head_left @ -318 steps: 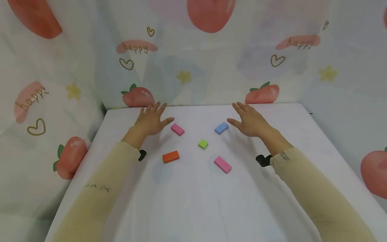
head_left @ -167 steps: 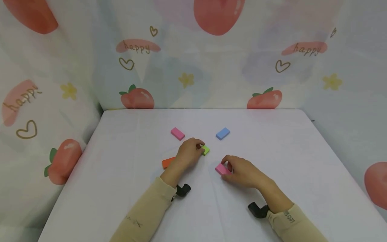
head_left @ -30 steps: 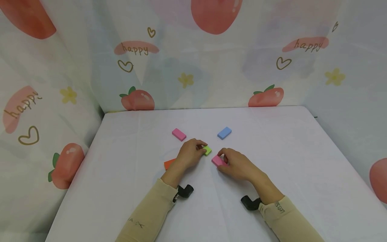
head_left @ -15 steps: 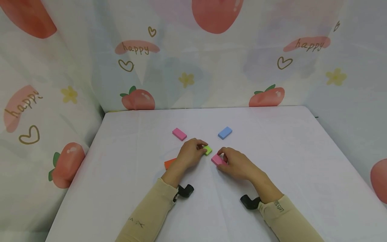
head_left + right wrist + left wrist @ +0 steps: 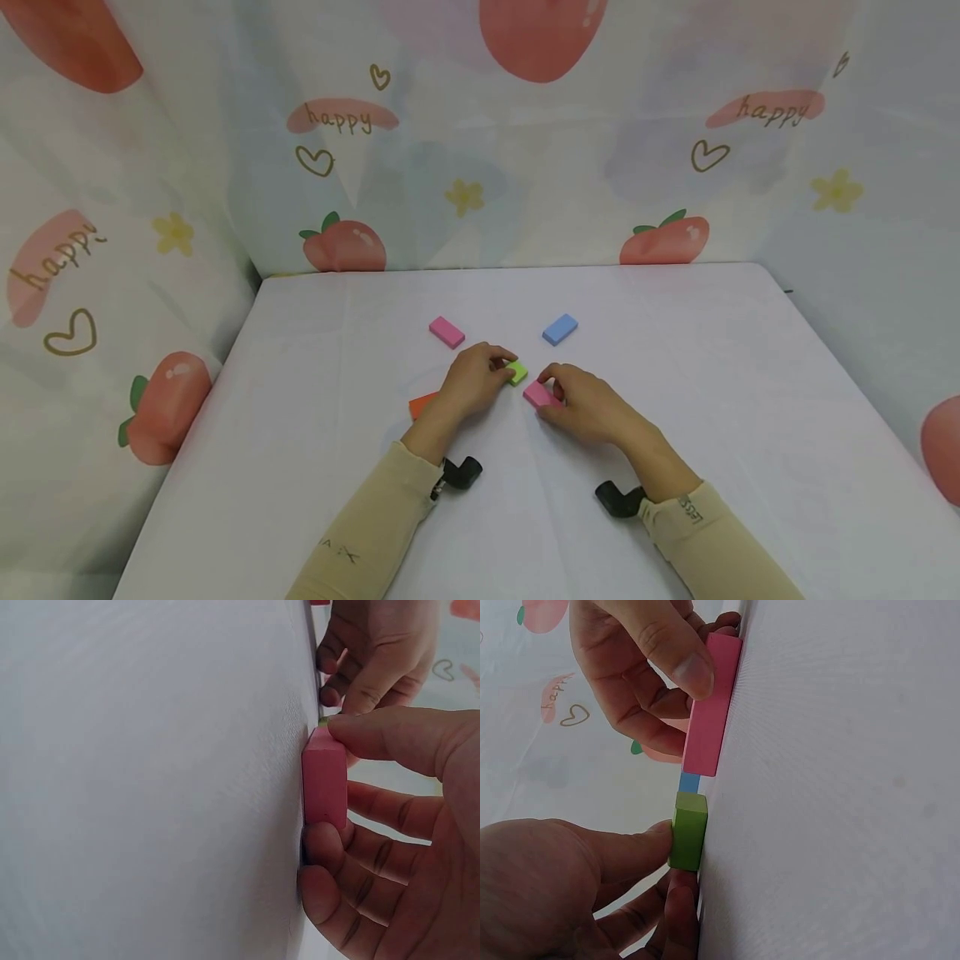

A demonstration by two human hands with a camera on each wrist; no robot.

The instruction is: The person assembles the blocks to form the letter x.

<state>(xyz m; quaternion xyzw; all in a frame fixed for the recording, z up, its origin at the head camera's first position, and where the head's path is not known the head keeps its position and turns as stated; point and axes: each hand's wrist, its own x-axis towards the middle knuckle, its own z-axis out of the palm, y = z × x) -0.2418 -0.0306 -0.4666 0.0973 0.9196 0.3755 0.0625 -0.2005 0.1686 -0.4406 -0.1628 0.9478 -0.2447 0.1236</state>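
Note:
My left hand (image 5: pixel 474 380) pinches a small green block (image 5: pixel 517 372) between thumb and fingers, low over the white tabletop. To its right, my right hand (image 5: pixel 588 402) grips a longer pink block (image 5: pixel 542 395) by its sides. A narrow gap separates the two blocks in the head view. Seen from the left wrist, the green block (image 5: pixel 689 831) sits just short of the pink block's end (image 5: pixel 712 705), both close against the table. In the right wrist view the thumb and fingers bracket the pink block (image 5: pixel 325 780), which mostly hides the green one.
A second pink block (image 5: pixel 447 332) and a blue block (image 5: pixel 560 329) lie farther back on the white table (image 5: pixel 337 350). An orange block (image 5: pixel 422 406) is partly covered by my left wrist. A printed cloth (image 5: pixel 525 167) hangs behind the table.
Both hands came in from the table's back and took hold of the green and pink blocks. The right hand then slid the pink block toward the green one; over the last second little moves.

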